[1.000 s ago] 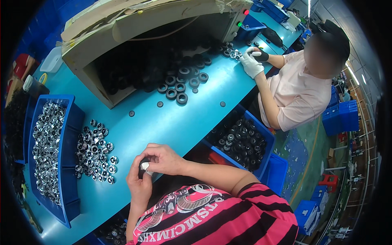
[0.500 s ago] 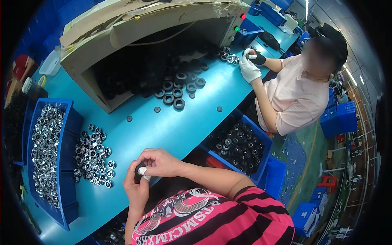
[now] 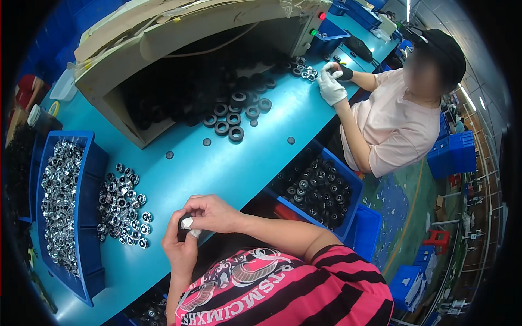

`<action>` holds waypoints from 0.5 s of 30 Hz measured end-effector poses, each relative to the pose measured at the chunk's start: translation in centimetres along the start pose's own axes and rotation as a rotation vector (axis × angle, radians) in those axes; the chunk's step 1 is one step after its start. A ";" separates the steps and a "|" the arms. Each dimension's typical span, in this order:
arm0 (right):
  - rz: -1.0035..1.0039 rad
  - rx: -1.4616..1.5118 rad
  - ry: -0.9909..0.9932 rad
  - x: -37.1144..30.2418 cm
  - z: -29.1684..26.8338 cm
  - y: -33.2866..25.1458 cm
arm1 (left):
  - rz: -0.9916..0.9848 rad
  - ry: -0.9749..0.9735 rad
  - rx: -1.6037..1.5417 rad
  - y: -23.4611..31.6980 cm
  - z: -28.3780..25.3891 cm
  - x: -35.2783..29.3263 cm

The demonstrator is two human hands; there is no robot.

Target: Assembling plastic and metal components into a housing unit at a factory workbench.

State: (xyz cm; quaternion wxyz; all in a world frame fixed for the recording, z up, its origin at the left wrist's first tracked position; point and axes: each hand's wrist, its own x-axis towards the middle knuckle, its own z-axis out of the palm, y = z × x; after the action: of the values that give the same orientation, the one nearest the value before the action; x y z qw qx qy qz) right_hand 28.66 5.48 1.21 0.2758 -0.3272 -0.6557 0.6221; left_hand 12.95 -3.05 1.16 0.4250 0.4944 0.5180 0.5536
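Both my hands meet at the table's near edge around a small black rubber tyre (image 3: 181, 221), mostly hidden by the fingers. My left hand (image 3: 179, 247) is closed on its near left side. My right hand (image 3: 213, 213) grips it from the right, fingers curled over the top, a white covering on the thumb pressing against it. Whether a wheel hub sits inside the tyre cannot be made out. Left of my hands lies a loose pile of shiny chrome wheel hubs (image 3: 120, 204), beside a long blue bin (image 3: 89, 217) full of the same hubs.
Black tyres (image 3: 236, 133) spill from a box-like machine (image 3: 114, 119) with an open front. Several small black discs (image 3: 207, 142) lie on the turquoise table (image 3: 179, 179). A blue crate (image 3: 353, 204) of dark wheels stands near a co-worker (image 3: 391, 122) in white gloves.
My hands stay together on the tyre, with only a slight shift of the fingers and right thumb. The whole view has moved a little.
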 end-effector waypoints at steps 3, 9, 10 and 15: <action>0.042 0.030 -0.012 0.2 0.1 -0.1 | -0.045 -0.006 -0.070 0.2 -0.2 0.0; 0.026 0.211 -0.045 -0.1 0.1 0.5 | -0.003 -0.054 -0.131 0.0 -1.0 0.2; 0.008 0.233 -0.036 -0.2 0.1 1.0 | -0.006 -0.051 -0.145 0.0 -1.0 0.3; 0.036 0.312 -0.069 -0.3 -0.1 0.0 | -0.103 0.017 -0.186 -0.6 -1.9 0.0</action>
State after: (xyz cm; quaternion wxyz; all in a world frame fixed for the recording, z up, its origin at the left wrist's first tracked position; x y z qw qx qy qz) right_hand 28.94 5.28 1.27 0.2893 -0.2707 -0.5541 0.7321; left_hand 11.04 -3.24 0.66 0.4926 0.4209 0.4925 0.5810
